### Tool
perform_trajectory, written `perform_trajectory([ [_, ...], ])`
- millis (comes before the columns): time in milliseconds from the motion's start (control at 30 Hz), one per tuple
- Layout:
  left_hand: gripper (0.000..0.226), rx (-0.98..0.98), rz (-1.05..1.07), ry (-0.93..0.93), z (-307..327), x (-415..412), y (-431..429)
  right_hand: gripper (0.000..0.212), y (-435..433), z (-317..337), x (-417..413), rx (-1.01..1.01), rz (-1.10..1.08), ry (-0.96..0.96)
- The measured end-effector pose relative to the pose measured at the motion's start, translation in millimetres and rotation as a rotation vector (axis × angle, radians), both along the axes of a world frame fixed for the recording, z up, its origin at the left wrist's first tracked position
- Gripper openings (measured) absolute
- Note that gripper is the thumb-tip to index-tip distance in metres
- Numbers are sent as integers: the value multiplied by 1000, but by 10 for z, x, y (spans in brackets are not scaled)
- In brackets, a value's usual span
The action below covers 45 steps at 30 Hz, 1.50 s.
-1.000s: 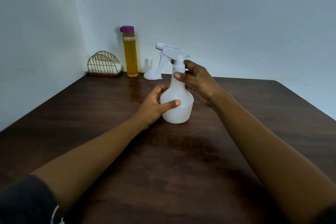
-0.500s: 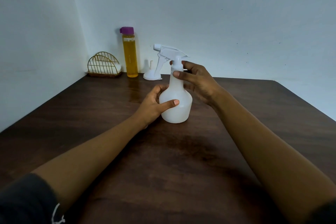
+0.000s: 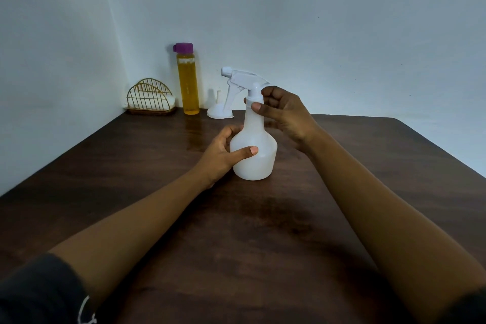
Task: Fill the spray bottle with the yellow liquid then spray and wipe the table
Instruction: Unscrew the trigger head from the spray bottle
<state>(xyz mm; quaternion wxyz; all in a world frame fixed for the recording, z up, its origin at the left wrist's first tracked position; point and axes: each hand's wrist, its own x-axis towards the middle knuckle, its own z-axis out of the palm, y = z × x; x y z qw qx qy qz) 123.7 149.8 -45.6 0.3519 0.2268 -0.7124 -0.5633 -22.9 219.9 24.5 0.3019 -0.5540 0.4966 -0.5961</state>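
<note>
A white translucent spray bottle (image 3: 259,159) stands upright in the middle of the dark wooden table (image 3: 263,231). My left hand (image 3: 222,156) grips its round body from the left, thumb across the front. My right hand (image 3: 284,110) pinches the collar at the neck, just under the white trigger head (image 3: 242,79), whose nozzle points left. A tall bottle of yellow liquid (image 3: 187,81) with a purple cap stands at the back near the wall. A white funnel (image 3: 219,110) sits upside down beside it.
A gold wire holder (image 3: 150,98) with something white inside sits in the back left corner. Walls close the table at the back and left. The table's right edge runs diagonally at far right.
My right hand's fingers have curled tighter round the neck collar, and the trigger head has turned slightly. The bottle stays in place under my left hand.
</note>
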Motion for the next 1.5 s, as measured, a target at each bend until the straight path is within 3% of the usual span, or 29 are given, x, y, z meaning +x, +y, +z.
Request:
perform_trajectory([
  [433, 57, -2, 24, -34, -18, -18, -18, 18, 17, 296, 133, -165, -43, 157],
  [800, 60, 22, -8, -99, 96, -33, 11, 30, -29, 948, 349, -190, -62, 84],
  [1067, 59, 78, -17, -74, 147, -68, 18, 33, -107, 1353, 483, -182, -114, 206],
  [1233, 76, 71, -8, -83, 181, -127, 42, 34, -130, 1383, 567, -183, -154, 304],
  [1500, 79, -68, 39, -132, 343, -188, 191, 39, -94, 1349, 645, -162, -184, 410],
])
